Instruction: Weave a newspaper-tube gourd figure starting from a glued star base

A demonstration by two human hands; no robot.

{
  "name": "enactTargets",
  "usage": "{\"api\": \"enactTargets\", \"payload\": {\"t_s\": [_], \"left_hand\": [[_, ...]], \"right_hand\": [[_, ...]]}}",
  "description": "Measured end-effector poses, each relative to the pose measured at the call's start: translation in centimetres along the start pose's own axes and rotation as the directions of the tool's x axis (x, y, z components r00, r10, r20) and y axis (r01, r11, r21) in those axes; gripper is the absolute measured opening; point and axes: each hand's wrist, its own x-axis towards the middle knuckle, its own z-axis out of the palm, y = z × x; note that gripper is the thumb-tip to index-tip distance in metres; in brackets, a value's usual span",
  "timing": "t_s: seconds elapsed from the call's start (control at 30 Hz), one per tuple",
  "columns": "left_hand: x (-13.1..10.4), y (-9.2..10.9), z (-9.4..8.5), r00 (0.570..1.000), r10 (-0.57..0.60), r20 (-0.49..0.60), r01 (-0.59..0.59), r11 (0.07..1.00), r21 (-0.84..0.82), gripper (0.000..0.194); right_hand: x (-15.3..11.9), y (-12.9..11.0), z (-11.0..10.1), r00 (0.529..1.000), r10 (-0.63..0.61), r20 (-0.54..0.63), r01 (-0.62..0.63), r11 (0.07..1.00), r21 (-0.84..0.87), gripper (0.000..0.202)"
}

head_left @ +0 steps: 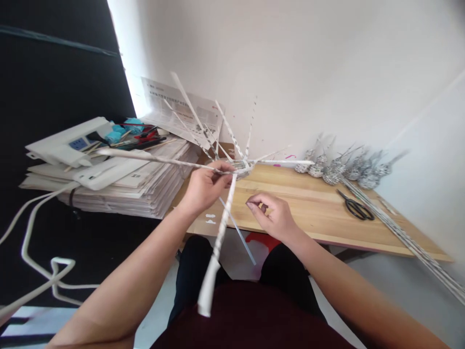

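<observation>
Above the near side of the table, my left hand (209, 186) grips a small piece of paper weaving (244, 169) by its left edge. Long rolled newspaper tubes (225, 213) fan out from it on all sides, some pointing up, one reaching down toward my lap. My right hand (271, 213) is a little to the right and lower, apart from the weaving. Its fingers are curled in with thumb and forefinger tips close together, and nothing shows between them. My left fingers cover part of the woven base.
Several small woven paper pieces (332, 167) stand at the table's back right. Black-handled scissors (356, 206) lie near a bundle of paper tubes (407, 237) that overhangs the table edge. On the left, a paper stack (145, 194) carries a white power strip (109, 169) and tools.
</observation>
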Motion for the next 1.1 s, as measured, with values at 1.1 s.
{"api": "enactTargets", "payload": {"t_s": [1.1], "left_hand": [[-4.8, 0.3, -7.9, 0.940, 0.017, -0.341, -0.018, 1.000, 0.000, 0.028]], "right_hand": [[2.6, 1.5, 9.6, 0.614, 0.685, 0.392, -0.666, 0.182, 0.724, 0.012]]}}
